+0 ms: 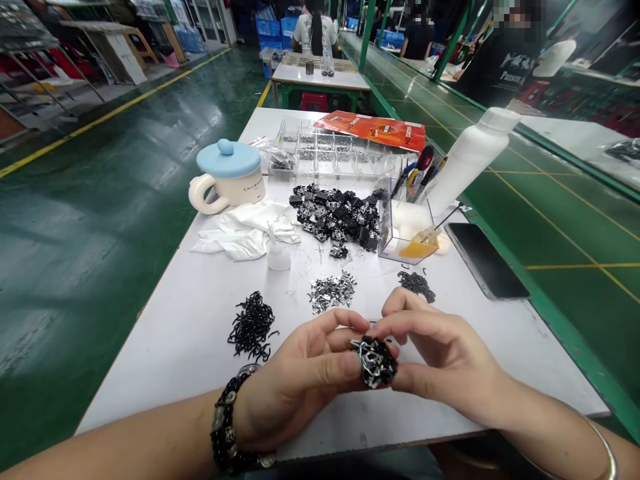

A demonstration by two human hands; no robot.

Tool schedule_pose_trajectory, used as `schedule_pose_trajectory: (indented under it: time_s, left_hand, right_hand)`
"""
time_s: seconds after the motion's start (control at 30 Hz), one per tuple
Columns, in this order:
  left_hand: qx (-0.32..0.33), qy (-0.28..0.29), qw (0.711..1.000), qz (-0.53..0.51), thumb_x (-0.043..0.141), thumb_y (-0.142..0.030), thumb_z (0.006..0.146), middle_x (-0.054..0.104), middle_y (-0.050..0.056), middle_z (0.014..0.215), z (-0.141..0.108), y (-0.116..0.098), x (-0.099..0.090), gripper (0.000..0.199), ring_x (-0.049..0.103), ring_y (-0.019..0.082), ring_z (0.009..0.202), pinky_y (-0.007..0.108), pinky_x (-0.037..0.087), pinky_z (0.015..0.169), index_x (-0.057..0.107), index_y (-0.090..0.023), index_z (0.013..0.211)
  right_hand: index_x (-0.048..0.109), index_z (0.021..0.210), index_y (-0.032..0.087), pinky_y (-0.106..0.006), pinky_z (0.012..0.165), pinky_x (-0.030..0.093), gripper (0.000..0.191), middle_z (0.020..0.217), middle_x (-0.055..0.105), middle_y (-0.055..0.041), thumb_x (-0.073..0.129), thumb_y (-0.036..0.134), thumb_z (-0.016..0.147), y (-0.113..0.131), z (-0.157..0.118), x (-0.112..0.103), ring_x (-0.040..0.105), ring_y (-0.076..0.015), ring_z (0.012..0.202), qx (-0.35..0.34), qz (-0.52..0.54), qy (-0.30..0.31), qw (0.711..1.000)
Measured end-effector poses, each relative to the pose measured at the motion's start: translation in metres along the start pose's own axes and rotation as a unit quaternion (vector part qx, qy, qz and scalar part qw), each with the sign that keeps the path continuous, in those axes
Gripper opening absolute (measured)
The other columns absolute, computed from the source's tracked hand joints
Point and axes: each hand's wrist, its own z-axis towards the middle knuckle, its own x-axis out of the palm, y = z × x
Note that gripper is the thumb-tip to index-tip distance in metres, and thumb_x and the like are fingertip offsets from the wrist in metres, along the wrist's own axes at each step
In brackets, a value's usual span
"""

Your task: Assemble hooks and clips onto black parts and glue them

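Near seven o'clock in my view, my left hand (295, 380) wears a chunky bracelet (229, 427) of black beads at the wrist, with patterned silvery pieces and a greyish bead; towards four o'clock, my right arm (540, 417) has a thin, smooth silvery bangle (606, 445)

The left hand (300, 370) extends from 8 o'clock, thumb pointing to 3 o'clock; the right hand (445, 353) extends from 4 o'clock, fingers bent.
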Motion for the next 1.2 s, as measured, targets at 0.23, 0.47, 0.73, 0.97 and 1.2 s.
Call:
schedule_pose_trajectory:
  time_s: [0.23,0.47,0.73,0.97,1.2]
  left_hand:
    - [0.256,-0.052,0.855,0.449,0.073,-0.018,0.068,0.059,0.009,0.116,-0.009,-0.011,0.001,0.047,0.052,0.026,0.111,0.034,0.039,0.098,0.060,-0.021,0.113]
    - [0.435,-0.008,0.584,0.686,0.061,0.003,0.068,0.068,0.012,0.096,-0.010,-0.009,0.006,0.039,0.061,0.020,0.093,0.030,0.051,0.084,0.065,-0.012,0.104]
    - [0.466,0.002,0.519,0.717,0.060,0.003,0.065,0.070,0.013,0.081,-0.007,-0.012,0.004,0.026,0.063,0.020,0.077,0.033,0.056,0.068,0.067,-0.008,0.088]
    - [0.444,-0.012,0.526,0.725,0.060,0.000,0.067,0.069,0.009,0.066,-0.007,-0.009,0.004,0.024,0.063,0.017,0.063,0.028,0.053,0.056,0.062,-0.011,0.088]
    - [0.393,-0.047,0.588,0.705,0.060,-0.003,0.067,0.067,0.007,0.067,-0.011,-0.002,0.002,0.025,0.061,0.016,0.059,0.026,0.049,0.053,0.060,-0.013,0.090]
  right_hand:
    - [0.061,0.101,0.026,-0.026,0.073,0.036,0.022,0.084,0.041,0.0010,0.067,0.021,0.080,-0.003,-0.003,-0.007,0.042,-0.0120,0.079,-0.001,0.008,-0.006,1.000]
    - [0.063,0.097,0.026,-0.026,0.073,0.036,0.019,0.083,0.042,0.0003,0.068,0.023,0.079,-0.005,-0.005,-0.004,0.042,-0.0130,0.079,0.045,0.026,0.019,0.998]
    - [0.063,0.096,0.024,-0.026,0.073,0.036,0.016,0.083,0.043,-0.0002,0.067,0.028,0.081,-0.009,-0.004,0.000,0.043,-0.0128,0.078,0.062,0.034,0.031,0.997]
    - [0.062,0.097,0.026,-0.026,0.073,0.037,0.013,0.083,0.046,0.0006,0.063,0.031,0.085,-0.006,-0.007,0.004,0.044,-0.0122,0.079,0.054,-0.034,0.022,0.998]
    - [0.056,0.107,0.018,-0.027,0.069,0.040,0.025,0.088,0.045,-0.0026,0.060,0.010,0.083,-0.002,-0.013,0.007,0.045,-0.0124,0.081,-0.134,-0.191,-0.043,0.971]
